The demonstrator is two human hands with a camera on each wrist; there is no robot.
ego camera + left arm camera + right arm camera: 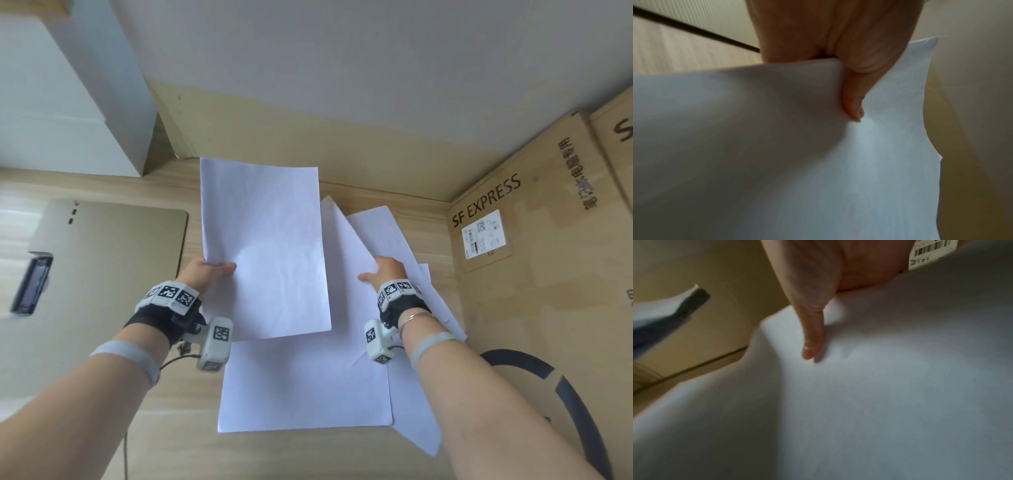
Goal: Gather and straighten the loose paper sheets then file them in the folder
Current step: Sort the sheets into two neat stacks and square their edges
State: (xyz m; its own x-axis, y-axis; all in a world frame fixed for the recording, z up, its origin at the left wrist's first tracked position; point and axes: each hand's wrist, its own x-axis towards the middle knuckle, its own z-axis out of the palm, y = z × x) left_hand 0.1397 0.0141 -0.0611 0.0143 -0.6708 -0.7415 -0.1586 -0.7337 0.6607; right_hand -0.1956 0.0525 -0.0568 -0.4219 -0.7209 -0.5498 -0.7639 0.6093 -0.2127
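My left hand [219,269] pinches the left edge of a white paper sheet [263,246] and holds it up above the wooden desk; its thumb [853,105] lies on top of that sheet [818,162]. My right hand [380,270] grips a second sheet [342,246] at its right edge, with the thumb [812,344] on top and the fingers hidden beneath the paper [879,386]. Several more loose sheets [305,383] lie overlapped on the desk under both hands. The tan folder [113,260] lies flat at the left, with a black clip [30,284] at its near-left side.
Cardboard boxes marked SF EXPRESS [534,240] stand along the right side of the desk. A white box [68,85] stands at the back left. A dark ring-shaped chair part [565,394] shows at the lower right. A thin cable hangs under my left wrist.
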